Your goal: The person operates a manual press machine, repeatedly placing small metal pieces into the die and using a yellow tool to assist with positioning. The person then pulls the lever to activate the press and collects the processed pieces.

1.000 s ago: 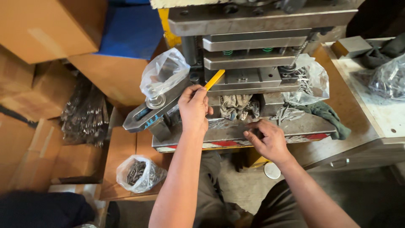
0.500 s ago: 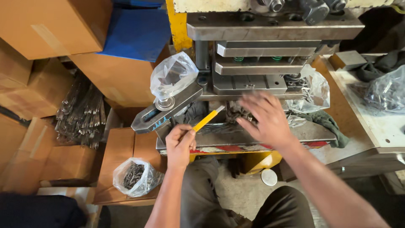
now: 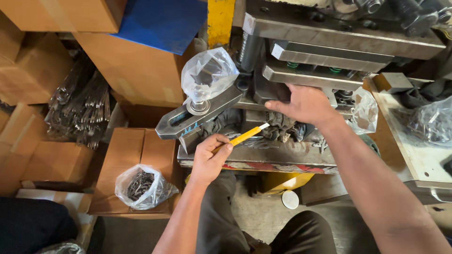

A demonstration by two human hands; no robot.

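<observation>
My left hand [image 3: 210, 157] grips a thin yellow stick-like tool [image 3: 245, 136] whose white tip points up and right over the press bed [image 3: 263, 157]. My right hand [image 3: 305, 104] reaches forward with fingers spread into the gap under the steel die plates [image 3: 325, 63]; its fingertips are partly hidden there, and I cannot tell whether it holds anything. A grey rag [image 3: 282, 127] and small metal parts lie on the bed just below that hand.
A steel clamp arm [image 3: 200, 115] carries a clear plastic bag [image 3: 208, 75]. Another bag of metal pieces [image 3: 141, 186] rests on cardboard boxes [image 3: 141, 146] at left. Bundled metal rods [image 3: 77, 108] lean far left. A bench with bagged parts [image 3: 431, 122] stands at right.
My left hand has dropped toward me with the yellow tool. My right hand has risen from the bed's front edge and reached under the die plates. The view has moved closer.
</observation>
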